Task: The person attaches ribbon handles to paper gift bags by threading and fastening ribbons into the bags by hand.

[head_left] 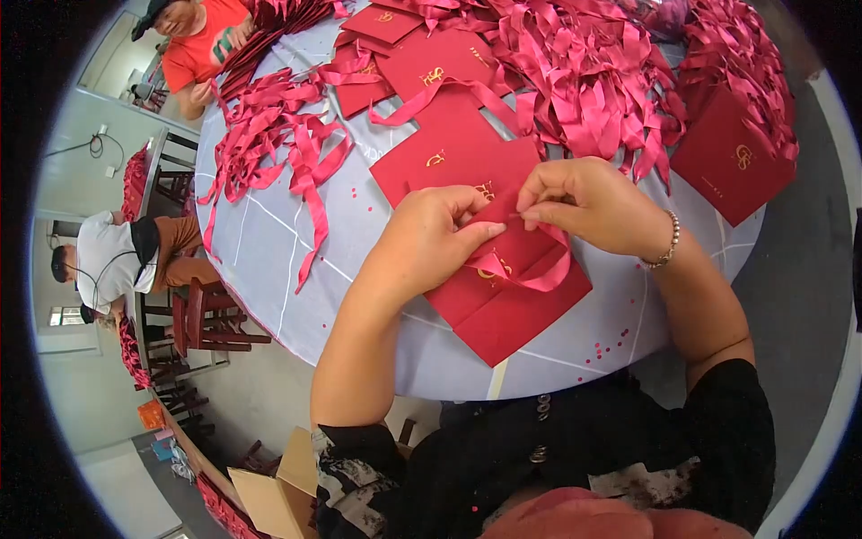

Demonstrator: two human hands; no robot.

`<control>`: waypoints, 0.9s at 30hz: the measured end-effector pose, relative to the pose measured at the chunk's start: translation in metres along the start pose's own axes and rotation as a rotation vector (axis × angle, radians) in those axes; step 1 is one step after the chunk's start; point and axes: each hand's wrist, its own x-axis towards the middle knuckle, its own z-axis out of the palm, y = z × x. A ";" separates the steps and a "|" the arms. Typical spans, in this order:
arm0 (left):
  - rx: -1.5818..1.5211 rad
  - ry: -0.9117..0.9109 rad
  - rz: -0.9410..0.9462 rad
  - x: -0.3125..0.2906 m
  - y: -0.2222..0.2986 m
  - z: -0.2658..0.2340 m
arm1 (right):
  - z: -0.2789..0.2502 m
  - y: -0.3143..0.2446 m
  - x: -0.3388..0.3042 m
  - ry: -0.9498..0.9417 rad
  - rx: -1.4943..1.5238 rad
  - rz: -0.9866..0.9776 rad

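Note:
A red paper gift bag (509,319) with gold print lies in front of me near the table's close edge. My left hand (431,234) is closed on its upper edge, thumb on the near face. Fingertips of my right hand (597,207) are pinched at the same edge, just right of the left thumb, and seem to hold an end of pink ribbon. That ribbon (548,277) hangs in a loop across the bag's front. The exact grip between the right fingertips is too small to make out. More red bags (422,162) lie flat just beyond my hands.
A pale patterned cloth covers the round table (278,256). Loose pink ribbons (269,144) spread at the left; ribboned bags (593,72) heap at the back and right. Small red paper dots (611,346) are scattered about. A co-worker (202,45) handles bags at far left; a cardboard box (278,490) stands below.

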 end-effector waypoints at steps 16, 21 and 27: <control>0.045 0.134 0.037 -0.003 0.012 0.007 | 0.032 0.016 0.011 0.352 -0.396 -0.375; 0.185 0.213 0.150 -0.003 0.008 0.014 | 0.037 0.012 0.009 0.340 -0.544 -0.321; 0.213 0.194 0.081 -0.001 0.004 0.014 | 0.039 0.005 0.002 0.342 -0.699 -0.366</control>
